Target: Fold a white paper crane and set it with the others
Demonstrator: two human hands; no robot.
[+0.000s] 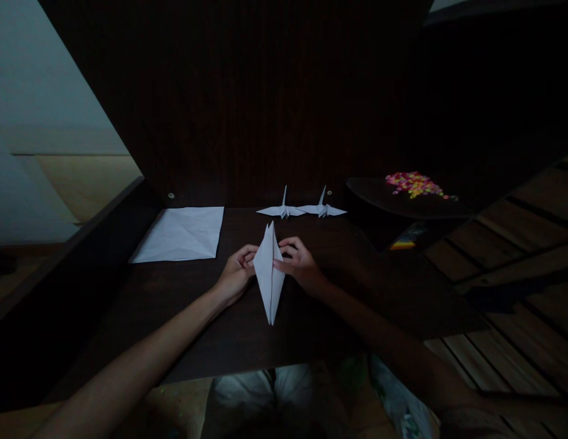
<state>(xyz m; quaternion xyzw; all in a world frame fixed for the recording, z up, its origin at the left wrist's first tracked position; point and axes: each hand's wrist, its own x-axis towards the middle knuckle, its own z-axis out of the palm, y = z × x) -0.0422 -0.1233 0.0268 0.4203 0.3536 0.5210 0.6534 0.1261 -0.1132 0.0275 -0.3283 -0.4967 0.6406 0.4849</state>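
Note:
A white sheet folded into a long diamond (268, 274), with a slit down its middle, stands out against the dark desk. My left hand (239, 268) grips its left corner, fingers curled partly behind the paper. On the opposite edge, my right hand (299, 263) pinches the paper with the thumb on the front face. The diamond's upper end shows separate points; its lower end splits into narrow tips. Behind it, by the back panel, sit two finished paper cranes, one on the left (282, 211) and one on the right (323, 210), wings spread and touching or overlapping.
A creased white paper sheet (183, 235) lies flat at the desk's left. On a raised dark shelf (373, 198) at the right is a pile of small colourful pieces (418, 184). A dark side board (77, 256) borders the left, and a tall panel (265, 103) the back.

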